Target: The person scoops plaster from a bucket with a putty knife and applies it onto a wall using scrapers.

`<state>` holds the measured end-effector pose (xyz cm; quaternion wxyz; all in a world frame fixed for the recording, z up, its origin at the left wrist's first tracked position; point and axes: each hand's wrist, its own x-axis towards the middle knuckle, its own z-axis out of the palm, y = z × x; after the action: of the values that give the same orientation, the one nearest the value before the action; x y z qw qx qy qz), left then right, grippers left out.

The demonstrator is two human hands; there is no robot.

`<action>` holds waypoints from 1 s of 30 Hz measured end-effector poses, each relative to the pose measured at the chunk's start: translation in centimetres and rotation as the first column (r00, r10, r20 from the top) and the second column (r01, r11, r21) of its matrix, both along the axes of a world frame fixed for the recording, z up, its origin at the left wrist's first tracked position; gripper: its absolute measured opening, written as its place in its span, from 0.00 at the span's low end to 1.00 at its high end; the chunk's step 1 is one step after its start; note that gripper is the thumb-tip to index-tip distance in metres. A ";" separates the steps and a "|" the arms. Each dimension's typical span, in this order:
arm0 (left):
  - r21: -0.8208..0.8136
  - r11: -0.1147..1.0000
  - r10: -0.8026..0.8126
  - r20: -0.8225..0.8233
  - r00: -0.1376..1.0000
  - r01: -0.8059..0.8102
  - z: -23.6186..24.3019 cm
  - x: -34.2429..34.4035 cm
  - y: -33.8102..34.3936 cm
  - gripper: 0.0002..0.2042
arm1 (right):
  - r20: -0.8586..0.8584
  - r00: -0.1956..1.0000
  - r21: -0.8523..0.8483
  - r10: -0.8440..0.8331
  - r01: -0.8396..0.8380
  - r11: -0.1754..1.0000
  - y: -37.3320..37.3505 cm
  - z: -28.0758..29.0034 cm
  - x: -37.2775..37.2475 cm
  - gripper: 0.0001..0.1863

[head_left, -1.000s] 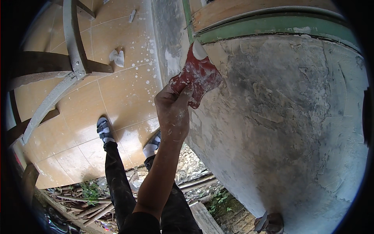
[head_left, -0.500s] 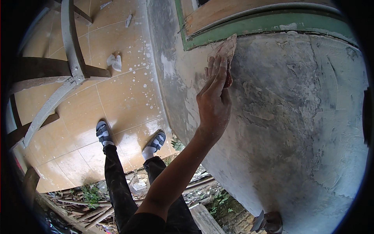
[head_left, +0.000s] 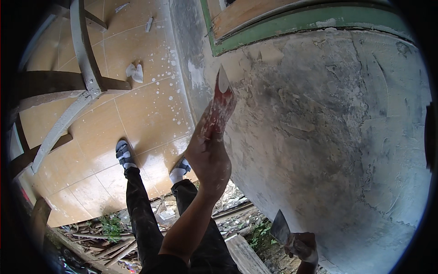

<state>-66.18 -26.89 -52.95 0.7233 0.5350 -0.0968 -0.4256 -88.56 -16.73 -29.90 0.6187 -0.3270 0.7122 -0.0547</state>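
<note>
My left hand (head_left: 211, 157), out in front of the wall, is closed around a reddish, putty-smeared scraper (head_left: 223, 102). Pale putty (head_left: 223, 83) shows near its pointed upper end; the hand hides the lower part. At the lower right, my right hand (head_left: 303, 246) grips a putty knife (head_left: 280, 227) by its handle, its grey blade tilted up and to the left. Patchy grey plaster covers the wall (head_left: 310, 118), with paler, smoother coating toward the right. The scraper looks apart from the wall.
A green window frame (head_left: 292, 33) borders the wall's top. Grey-painted wooden furniture (head_left: 86, 50) stands at the left on tan tiles (head_left: 91, 150) spotted with white drips. Crumpled white material (head_left: 134, 72) lies there. Below the tile edge are sticks (head_left: 114, 253), rubble and a plank (head_left: 246, 255).
My left hand has drawn the scraper off the wall, down and to the left, turning it. My right hand has risen with the putty knife, showing more of its blade.
</note>
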 end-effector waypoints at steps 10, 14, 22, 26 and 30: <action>-0.119 0.972 -0.226 -0.254 0.940 0.202 5.2 9.5 6.1 0.17 | 0.074 0.990 -0.303 0.118 -0.090 0.949 -5.9 -9.0 11.1 0.14; 0.160 0.894 -0.440 0.125 0.889 0.419 7.4 11.0 7.7 0.14 | 0.156 0.975 -0.435 0.156 -0.074 0.897 -7.9 -9.9 14.2 0.12; -0.005 0.930 -0.366 -0.112 0.924 0.368 8.6 12.8 8.0 0.15 | 0.048 0.989 -0.393 0.141 -0.111 0.913 -5.5 -7.5 14.6 0.11; 0.008 0.932 -0.347 -0.261 0.901 0.362 8.0 13.8 9.3 0.16 | 0.163 0.977 -0.557 0.136 -0.023 0.830 -8.0 -7.8 17.2 0.11; -0.049 0.904 -0.407 -0.402 0.820 0.425 9.2 14.9 8.3 0.16 | -0.219 0.927 -0.818 0.304 -0.344 0.462 -7.2 -10.2 15.0 0.08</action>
<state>-51.25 -18.63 -43.70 0.6057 0.4169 -0.0509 -0.6759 -73.57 -23.93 -40.06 0.3662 -0.7144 0.5333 -0.2667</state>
